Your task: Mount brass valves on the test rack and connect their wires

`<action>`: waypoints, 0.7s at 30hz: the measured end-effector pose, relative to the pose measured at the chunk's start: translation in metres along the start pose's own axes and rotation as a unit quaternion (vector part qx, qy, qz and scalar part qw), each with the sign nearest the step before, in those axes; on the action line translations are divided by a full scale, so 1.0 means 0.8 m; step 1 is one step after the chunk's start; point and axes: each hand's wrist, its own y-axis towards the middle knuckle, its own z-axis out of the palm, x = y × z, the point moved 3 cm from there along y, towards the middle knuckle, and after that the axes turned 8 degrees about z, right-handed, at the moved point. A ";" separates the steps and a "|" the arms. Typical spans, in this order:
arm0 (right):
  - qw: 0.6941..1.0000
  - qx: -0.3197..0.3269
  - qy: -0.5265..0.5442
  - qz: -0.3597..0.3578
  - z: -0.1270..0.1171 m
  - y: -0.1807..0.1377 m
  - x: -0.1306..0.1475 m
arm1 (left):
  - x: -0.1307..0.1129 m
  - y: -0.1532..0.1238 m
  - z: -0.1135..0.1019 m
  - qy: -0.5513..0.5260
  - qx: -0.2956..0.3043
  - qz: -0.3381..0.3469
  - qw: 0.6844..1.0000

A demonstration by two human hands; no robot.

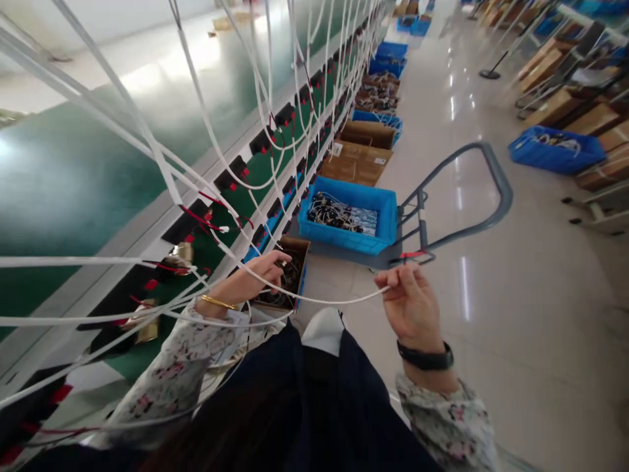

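Observation:
My right hand [411, 301] is raised in front of me with its fingers pinched on the end of a white cable [324, 301], where short red and black leads [415, 256] stick out. My left hand [255, 275] is closed around the same white cable further along, just above a brown cardboard box [291, 274] of dark parts. The cable sags between the two hands. Many more white cables [162, 164] hang across the view from the green test bench [98, 164] on my left.
Black sockets with red clips [230, 177] line the bench edge. A blue crate [351, 216] of wired parts sits on a grey trolley [472, 190]. More cardboard boxes [358, 160] and blue crates [555, 149] stand along the shiny floor; shelving is at far right.

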 end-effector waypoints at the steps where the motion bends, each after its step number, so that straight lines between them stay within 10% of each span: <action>1: 1.000 0.008 0.006 0.015 0.011 -0.006 -0.014 | 0.004 -0.009 -0.002 -0.011 -0.022 -0.010 1.000; 9: 0.984 0.029 -0.082 0.157 0.058 -0.031 -0.093 | 0.004 -0.017 -0.016 -0.025 -0.147 -0.020 0.989; 21: 0.960 0.070 -0.223 0.155 0.109 -0.018 -0.102 | -0.030 -0.014 -0.040 -0.146 0.008 0.013 0.989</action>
